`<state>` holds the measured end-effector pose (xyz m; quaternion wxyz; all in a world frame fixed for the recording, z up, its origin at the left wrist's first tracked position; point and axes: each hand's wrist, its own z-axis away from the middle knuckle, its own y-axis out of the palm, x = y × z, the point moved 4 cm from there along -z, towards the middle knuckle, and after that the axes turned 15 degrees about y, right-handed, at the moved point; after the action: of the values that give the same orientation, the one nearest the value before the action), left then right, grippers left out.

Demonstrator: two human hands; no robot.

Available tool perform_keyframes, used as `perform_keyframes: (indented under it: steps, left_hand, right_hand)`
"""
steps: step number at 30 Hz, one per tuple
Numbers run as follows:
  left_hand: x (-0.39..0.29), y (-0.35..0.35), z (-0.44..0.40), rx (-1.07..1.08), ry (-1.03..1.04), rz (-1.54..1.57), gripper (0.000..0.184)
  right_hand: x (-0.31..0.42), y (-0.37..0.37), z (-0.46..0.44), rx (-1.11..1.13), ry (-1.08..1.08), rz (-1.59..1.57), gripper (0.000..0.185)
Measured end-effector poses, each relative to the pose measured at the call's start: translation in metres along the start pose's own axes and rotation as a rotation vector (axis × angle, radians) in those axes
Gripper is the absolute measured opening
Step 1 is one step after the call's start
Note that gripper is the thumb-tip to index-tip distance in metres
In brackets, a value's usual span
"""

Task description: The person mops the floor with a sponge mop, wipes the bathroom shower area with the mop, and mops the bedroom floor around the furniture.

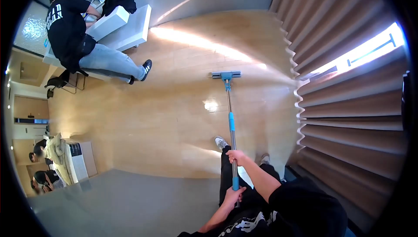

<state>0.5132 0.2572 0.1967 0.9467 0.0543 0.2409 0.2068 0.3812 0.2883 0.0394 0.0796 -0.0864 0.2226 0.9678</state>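
Note:
A mop [231, 121] with a grey and blue pole stretches away from me. Its flat blue head [226, 76] rests on the wooden floor ahead. My right hand [235, 157] is closed around the middle of the pole, just above my knees. Lower down, near the pole's end, my left hand [234, 196] grips it beside the blue sleeve. Both hands hold the same pole, one behind the other. My shoes show on either side of it.
Long brown curtains [348, 93] hang along the right side. At upper left, a person in black [69, 23] bends over a white sink counter [115, 21]. A grey wall surface [130, 198] borders the lower left. More people are beside a bed [78, 163] at far left.

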Motion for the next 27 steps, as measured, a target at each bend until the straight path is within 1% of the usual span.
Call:
perform_keyframes:
  steps: [1, 3, 5, 7, 8, 9, 11, 14, 15, 18, 20, 21, 23, 25, 27]
  left_hand:
    - [-0.014, -0.017, 0.001, -0.035, 0.017, -0.082, 0.019]
    - [-0.024, -0.043, -0.011, -0.042, 0.02, -0.102, 0.018]
    - [-0.037, -0.059, -0.024, -0.041, 0.066, -0.125, 0.016]
    - [-0.059, -0.061, -0.039, -0.048, 0.078, -0.118, 0.015]
    - [-0.07, -0.06, -0.049, -0.018, 0.117, -0.086, 0.015]
    - [-0.082, -0.056, -0.063, 0.015, 0.165, -0.052, 0.015]
    - [-0.104, -0.046, -0.092, 0.026, 0.212, -0.028, 0.014]
    - [-0.14, -0.029, -0.135, 0.035, 0.285, 0.007, 0.013]
    - [-0.151, -0.023, -0.15, 0.033, 0.316, 0.029, 0.012]
    - [-0.181, -0.006, -0.203, 0.027, 0.346, 0.046, 0.012]
    - [-0.212, 0.01, -0.242, 0.038, 0.358, 0.001, 0.013]
    - [-0.238, 0.02, -0.256, 0.056, 0.375, -0.04, 0.013]
    - [-0.295, 0.043, -0.284, 0.021, 0.37, -0.053, 0.013]
    - [-0.351, 0.063, -0.312, -0.007, 0.377, -0.045, 0.018]
    - [-0.394, 0.084, -0.344, -0.027, 0.355, -0.011, 0.017]
  right_hand:
    - [-0.002, 0.013, -0.01, -0.002, 0.011, -0.021, 0.024]
    - [0.0, 0.035, -0.025, -0.035, -0.011, -0.022, 0.025]
    - [0.014, 0.046, -0.042, -0.062, -0.014, -0.027, 0.022]
    - [0.041, 0.051, -0.051, -0.136, -0.099, 0.055, 0.019]
    - [0.058, 0.053, -0.056, -0.2, -0.121, 0.071, 0.018]
    - [0.074, 0.059, -0.056, -0.208, -0.126, 0.074, 0.018]
    - [0.112, 0.074, -0.048, -0.299, -0.173, 0.19, 0.024]
    - [0.174, 0.089, -0.044, -0.346, -0.207, 0.186, 0.024]
    - [0.196, 0.089, -0.051, -0.328, -0.246, 0.199, 0.025]
    - [0.262, 0.093, -0.059, -0.273, -0.236, 0.168, 0.027]
    - [0.313, 0.103, -0.062, -0.29, -0.303, 0.254, 0.028]
    - [0.342, 0.107, -0.068, -0.231, -0.235, 0.176, 0.028]
    - [0.405, 0.118, -0.067, -0.193, -0.309, 0.197, 0.022]
    - [0.463, 0.147, -0.037, -0.231, -0.291, 0.188, 0.021]
    - [0.528, 0.146, -0.055, -0.259, -0.336, 0.322, 0.022]
